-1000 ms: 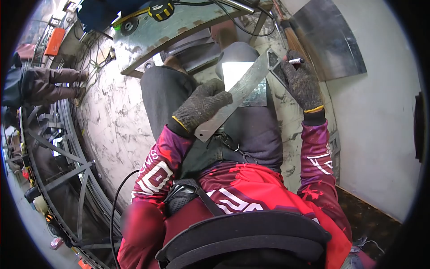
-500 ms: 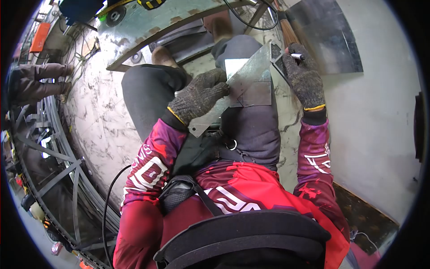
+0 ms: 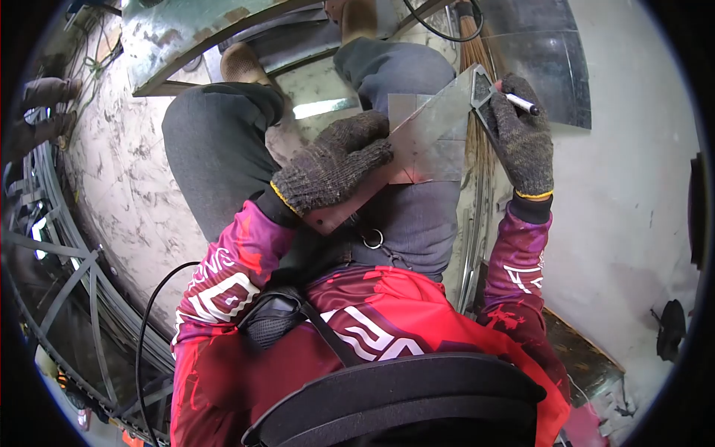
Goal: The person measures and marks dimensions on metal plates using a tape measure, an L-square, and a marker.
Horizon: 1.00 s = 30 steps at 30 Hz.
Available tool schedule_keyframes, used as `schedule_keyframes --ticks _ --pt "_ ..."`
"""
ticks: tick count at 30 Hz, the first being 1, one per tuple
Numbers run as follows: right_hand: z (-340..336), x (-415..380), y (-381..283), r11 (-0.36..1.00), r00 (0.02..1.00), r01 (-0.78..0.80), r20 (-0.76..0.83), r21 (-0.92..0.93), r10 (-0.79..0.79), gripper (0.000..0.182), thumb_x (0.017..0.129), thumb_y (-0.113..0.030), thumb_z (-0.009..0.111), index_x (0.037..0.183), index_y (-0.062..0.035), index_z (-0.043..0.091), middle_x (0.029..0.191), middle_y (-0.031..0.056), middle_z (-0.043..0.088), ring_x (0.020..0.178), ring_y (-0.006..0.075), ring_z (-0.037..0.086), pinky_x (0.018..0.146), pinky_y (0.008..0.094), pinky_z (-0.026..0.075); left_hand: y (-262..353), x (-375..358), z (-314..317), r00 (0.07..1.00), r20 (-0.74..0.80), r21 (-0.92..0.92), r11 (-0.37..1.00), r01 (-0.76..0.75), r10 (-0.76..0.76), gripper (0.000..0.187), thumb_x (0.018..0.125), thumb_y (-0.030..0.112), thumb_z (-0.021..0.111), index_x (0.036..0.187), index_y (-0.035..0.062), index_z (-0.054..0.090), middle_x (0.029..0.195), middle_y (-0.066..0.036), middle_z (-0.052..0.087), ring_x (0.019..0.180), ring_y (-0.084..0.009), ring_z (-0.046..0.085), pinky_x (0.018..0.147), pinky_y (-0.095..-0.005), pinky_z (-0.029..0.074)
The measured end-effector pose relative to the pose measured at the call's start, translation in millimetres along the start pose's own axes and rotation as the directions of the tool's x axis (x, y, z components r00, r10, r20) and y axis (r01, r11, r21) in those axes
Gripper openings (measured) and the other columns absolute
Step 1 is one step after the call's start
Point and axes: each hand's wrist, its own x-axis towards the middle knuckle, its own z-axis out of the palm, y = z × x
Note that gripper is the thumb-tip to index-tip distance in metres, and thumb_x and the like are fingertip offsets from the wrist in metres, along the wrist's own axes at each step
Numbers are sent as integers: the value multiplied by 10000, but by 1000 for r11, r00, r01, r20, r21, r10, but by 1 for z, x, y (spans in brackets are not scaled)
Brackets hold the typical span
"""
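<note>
A small square metal plate (image 3: 428, 173), with lines marked on it, lies over my right thigh. Across it slants a steel square with a wide blade (image 3: 439, 112) and a dark open-framed head (image 3: 481, 91). My left hand (image 3: 331, 162), in a grey knit glove, is closed on the plate's left edge and the blade, its thumb on top. The blade's lower end pokes out under that glove. Also gloved, my right hand (image 3: 523, 138) holds a white marker (image 3: 523, 103) with a dark end and rests against the square's head. Its fingertips are partly hidden.
A worn metal bench (image 3: 201, 37) stands ahead, beyond my knees. Dark sheet metal (image 3: 544, 67) and a straw broom (image 3: 474, 48) are at the upper right. Metal strips and a frame (image 3: 67, 290) lie on the left, near another person's legs (image 3: 45, 112).
The view has shifted, so the bench and the other person's legs sit further left. The blade lies at a slightly different angle on the plate, and the marker shows more fully in my right hand.
</note>
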Motion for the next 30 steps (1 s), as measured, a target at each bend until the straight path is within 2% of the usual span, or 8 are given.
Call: schedule_keyframes --ticks 1,4,11,13,17,20,22,30 --pt "-1 0 -3 976 989 -146 26 161 144 331 990 -173 678 1270 0 637 1165 131 697 1058 196 678 940 330 537 -1 1 -1 1000 25 -19 1000 5 -5 366 985 245 600 1221 -33 627 1178 -219 667 1091 -350 646 976 -416 492" --pt "-4 1 -6 955 975 -217 86 202 203 327 994 -178 676 1267 -2 641 1179 126 691 1065 195 674 943 331 537 -8 -1 2 998 -22 60 996 -60 61 366 984 243 604 1224 -34 624 1177 -224 661 1095 -356 641 976 -407 491" --pt "-9 5 -7 981 984 -161 94 110 151 323 992 -162 679 1270 -3 640 1176 113 692 1060 178 673 920 325 548 -3 0 2 998 44 -31 998 46 -44 329 979 228 603 1181 -31 616 1139 -219 647 1073 -393 632 947 -422 492" --pt "-5 2 -3 904 963 -267 76 333 257 323 983 -154 692 1263 1 643 1177 112 691 1059 173 673 917 320 556 -4 1 4 998 2 6 998 -68 68 291 980 207 587 1148 -29 603 1118 -208 633 1029 -391 629 918 -426 493" --pt "-6 4 -1 911 972 -237 73 338 225 338 973 -152 706 1265 5 640 1181 116 688 1060 173 672 918 317 563 8 5 -6 994 98 -37 998 51 -47 238 981 180 574 1097 -23 618 1118 -195 614 994 -383 616 902 -401 497" --pt "-9 8 1 996 994 -57 96 63 51 342 972 -148 709 1266 10 635 1173 114 687 1052 172 673 910 312 567 3 11 -6 998 -55 58 998 -37 40 222 971 191 583 1030 -14 643 1031 -158 639 919 -298 637 848 -363 509" --pt "-7 8 3 994 997 -52 70 95 45 329 972 -142 705 1255 12 640 1157 113 688 1040 172 674 896 311 568 3 19 -7 969 -93 -271 943 195 -227 209 1014 218 593 1028 19 655 859 -11 635 792 -93 593 738 -267 503" --pt "-12 19 -4 993 997 -39 69 113 31 281 976 -130 687 1217 9 654 1104 111 692 1002 166 676 864 314 566 3 35 -9 981 -38 -148 972 182 -190 237 1028 251 592 1028 25 661 859 0 643 774 -82 595 719 -267 510"
